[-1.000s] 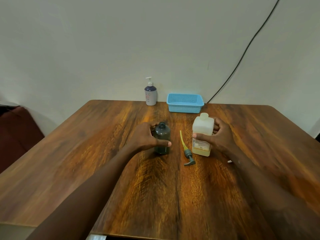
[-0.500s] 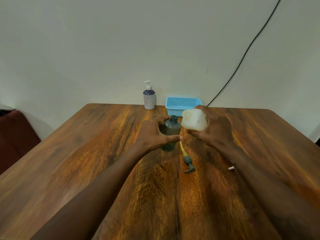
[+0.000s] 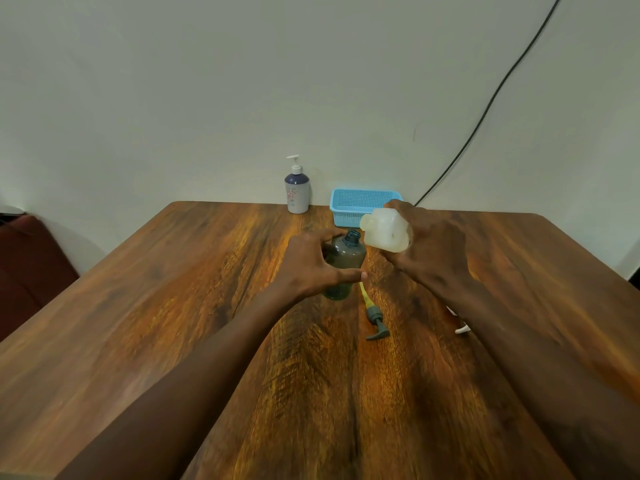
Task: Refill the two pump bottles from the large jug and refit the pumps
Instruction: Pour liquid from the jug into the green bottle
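Note:
My left hand (image 3: 311, 265) grips a dark grey open-necked bottle (image 3: 346, 258) standing on the wooden table (image 3: 173, 306). My right hand (image 3: 429, 247) holds the translucent white jug (image 3: 386, 230) tipped on its side, its spout pointing left just above and right of the bottle's neck. No liquid stream is visible. The grey pump with its yellowish tube (image 3: 374, 317) lies flat on the table just right of the bottle. A second pump bottle (image 3: 297, 188), white and dark blue with its pump fitted, stands at the table's far edge.
A light blue plastic basket (image 3: 356, 206) sits at the back behind the jug. A small white object (image 3: 462, 329) peeks out beside my right forearm. A black cable (image 3: 485, 112) runs down the wall. A dark red seat (image 3: 31, 271) stands at the left.
My right hand lifted the jug off the table and tipped it toward the bottle's neck. My left hand kept hold of the grey bottle.

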Demonstrator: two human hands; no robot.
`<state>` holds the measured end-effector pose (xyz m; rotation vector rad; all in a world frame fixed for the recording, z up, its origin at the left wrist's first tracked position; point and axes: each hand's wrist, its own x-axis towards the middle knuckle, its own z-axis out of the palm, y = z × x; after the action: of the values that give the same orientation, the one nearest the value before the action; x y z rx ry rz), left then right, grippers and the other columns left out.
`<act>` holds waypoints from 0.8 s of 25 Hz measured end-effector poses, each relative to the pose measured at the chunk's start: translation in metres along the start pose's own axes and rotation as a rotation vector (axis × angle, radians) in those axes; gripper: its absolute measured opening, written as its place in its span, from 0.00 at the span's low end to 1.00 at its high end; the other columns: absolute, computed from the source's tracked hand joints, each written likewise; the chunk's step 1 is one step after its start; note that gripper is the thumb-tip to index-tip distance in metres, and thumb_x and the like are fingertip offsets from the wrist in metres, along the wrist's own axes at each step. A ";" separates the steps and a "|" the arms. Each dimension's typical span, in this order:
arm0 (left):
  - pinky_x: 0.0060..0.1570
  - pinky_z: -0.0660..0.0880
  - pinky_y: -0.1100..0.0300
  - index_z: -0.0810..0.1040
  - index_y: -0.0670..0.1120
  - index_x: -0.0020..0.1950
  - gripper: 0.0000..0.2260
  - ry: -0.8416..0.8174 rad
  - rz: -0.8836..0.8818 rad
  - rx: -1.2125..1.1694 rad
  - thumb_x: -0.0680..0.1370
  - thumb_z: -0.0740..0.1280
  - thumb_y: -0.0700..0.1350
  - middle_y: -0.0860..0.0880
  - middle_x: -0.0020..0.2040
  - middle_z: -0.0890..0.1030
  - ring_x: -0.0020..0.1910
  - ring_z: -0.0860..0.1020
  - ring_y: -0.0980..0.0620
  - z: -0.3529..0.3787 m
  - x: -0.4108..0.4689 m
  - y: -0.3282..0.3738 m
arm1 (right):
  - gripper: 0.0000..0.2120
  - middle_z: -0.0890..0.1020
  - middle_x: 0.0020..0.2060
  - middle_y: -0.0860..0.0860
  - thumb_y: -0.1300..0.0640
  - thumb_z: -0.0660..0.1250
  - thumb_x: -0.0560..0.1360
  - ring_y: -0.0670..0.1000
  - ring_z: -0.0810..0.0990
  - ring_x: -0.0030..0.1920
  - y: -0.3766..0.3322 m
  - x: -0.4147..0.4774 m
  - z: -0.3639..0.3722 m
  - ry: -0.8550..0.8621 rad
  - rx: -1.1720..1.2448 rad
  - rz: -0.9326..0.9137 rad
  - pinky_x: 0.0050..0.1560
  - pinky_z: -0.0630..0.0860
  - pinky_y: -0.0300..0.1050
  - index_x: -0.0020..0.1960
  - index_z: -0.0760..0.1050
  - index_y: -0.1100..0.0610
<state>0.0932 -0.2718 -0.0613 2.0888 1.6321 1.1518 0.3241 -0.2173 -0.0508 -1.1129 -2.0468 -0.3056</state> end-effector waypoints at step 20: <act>0.46 0.73 0.75 0.75 0.46 0.75 0.41 -0.009 -0.007 -0.016 0.66 0.83 0.58 0.46 0.66 0.82 0.54 0.77 0.58 0.001 -0.002 0.003 | 0.36 0.83 0.61 0.56 0.50 0.81 0.66 0.59 0.83 0.56 0.001 0.004 -0.005 -0.022 -0.138 -0.066 0.57 0.81 0.57 0.71 0.72 0.51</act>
<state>0.0958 -0.2745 -0.0609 2.0743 1.6194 1.1482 0.3259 -0.2164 -0.0446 -1.1369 -2.1115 -0.4761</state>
